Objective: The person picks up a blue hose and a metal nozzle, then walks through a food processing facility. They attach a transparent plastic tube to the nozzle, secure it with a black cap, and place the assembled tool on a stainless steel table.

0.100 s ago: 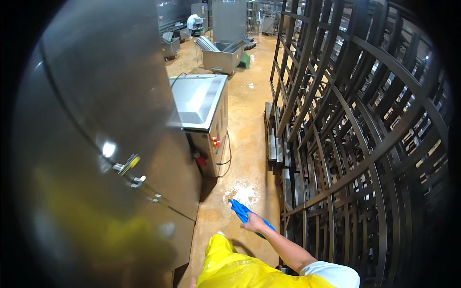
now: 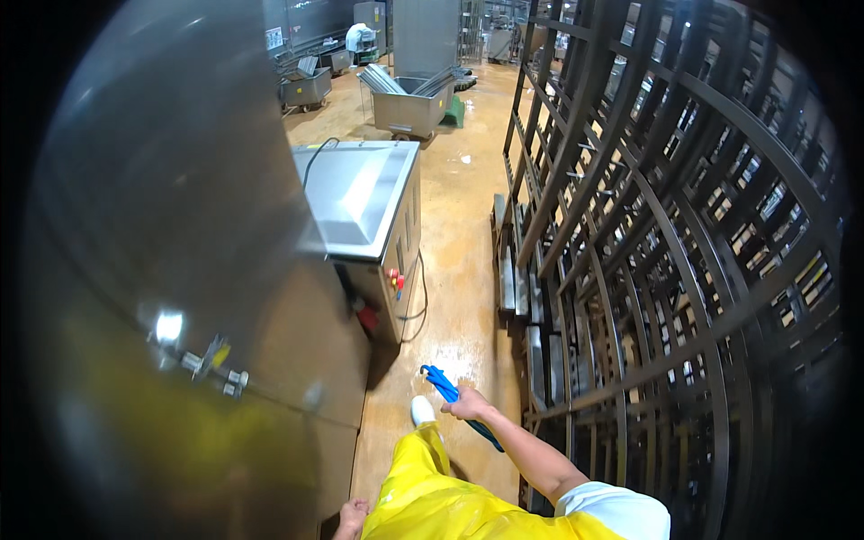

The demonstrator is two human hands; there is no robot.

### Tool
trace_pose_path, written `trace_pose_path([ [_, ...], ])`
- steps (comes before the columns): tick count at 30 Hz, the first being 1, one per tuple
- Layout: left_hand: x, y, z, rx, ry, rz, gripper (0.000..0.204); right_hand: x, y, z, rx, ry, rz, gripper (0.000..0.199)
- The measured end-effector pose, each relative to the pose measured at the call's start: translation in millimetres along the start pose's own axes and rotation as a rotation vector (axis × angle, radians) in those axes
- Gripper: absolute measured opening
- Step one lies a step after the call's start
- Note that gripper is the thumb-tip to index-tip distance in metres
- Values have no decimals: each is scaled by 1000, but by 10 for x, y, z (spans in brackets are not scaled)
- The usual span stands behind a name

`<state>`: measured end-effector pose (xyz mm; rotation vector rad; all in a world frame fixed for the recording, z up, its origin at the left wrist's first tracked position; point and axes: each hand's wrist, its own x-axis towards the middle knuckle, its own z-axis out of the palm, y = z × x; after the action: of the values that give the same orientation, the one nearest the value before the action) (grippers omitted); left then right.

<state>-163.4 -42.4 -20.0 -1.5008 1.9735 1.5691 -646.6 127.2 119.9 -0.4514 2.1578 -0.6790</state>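
Observation:
My right hand [image 2: 467, 404] is closed around a bunched pair of blue rubber gloves [image 2: 441, 383], held out ahead of my body above the wet floor. Part of the gloves sticks out past the fingers and part hangs down below the hand. At the lower edge, beside my yellow apron [image 2: 450, 508], my left hand [image 2: 354, 515] hangs low with its fingers curled in, and no object shows in it. A white boot [image 2: 422, 411] steps forward beneath me.
Tall dark metal racks [image 2: 621, 270] line the right side. A large steel cabinet [image 2: 180, 225] stands close on the left, then a steel machine [image 2: 360, 193] with a cable on the floor. Farther off are a wheeled steel tub [image 2: 405, 114] and a person in white [image 2: 358, 36].
I have moved slightly forward. A white boot has swung out ahead, my left hand has come further into view, and the gloves in my right hand have shifted a little left.

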Motion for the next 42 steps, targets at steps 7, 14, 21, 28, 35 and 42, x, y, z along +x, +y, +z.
trace_pose_path([
  [7, 3114, 4596, 260, -9, 4, 385, 21, 3038, -830, -2667, 292, -63, 2, 36],
  [14, 4657, 9900, 881, 48, -270, 880, 27, 5366, -1688, -5642, 488, 93, 3, 36],
  [21, 7028, 13814, 1577, 371, 90, 1269, 34, 9026, -1236, -8104, 740, 195, 315, 26],
  [28, 9993, 15494, 1042, 304, 622, 672, 41, 12500, -2007, -10402, 485, 173, 302, 28],
  [35, 11574, 16483, 1055, 647, 798, 830, 22, 15938, -3434, -12703, 32, -131, 134, 35],
  [42, 13849, 18638, 50, 192, 819, 635, 29, 17934, -4078, -13566, 192, -94, 270, 20],
])
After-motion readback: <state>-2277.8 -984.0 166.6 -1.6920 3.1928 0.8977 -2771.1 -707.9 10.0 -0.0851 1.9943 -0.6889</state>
